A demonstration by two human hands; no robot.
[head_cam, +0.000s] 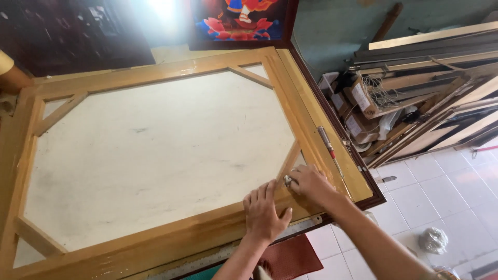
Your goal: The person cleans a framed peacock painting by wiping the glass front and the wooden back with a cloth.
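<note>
Both hands [265,210] [310,182] flat on wooden frame [155,236]

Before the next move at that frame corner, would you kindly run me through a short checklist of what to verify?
1. Left hand flat on the wooden frame, steadying it: ok.
2. Right hand pinching a small metal piece at the diagonal corner brace: ok.
3. Metal piece seated squarely: cannot tell, too small.
4. Screwdriver lying on the frame's right rail, beside the right hand: ok.
5. Metal ruler along the near edge, partly overhanging: not ok.
</note>
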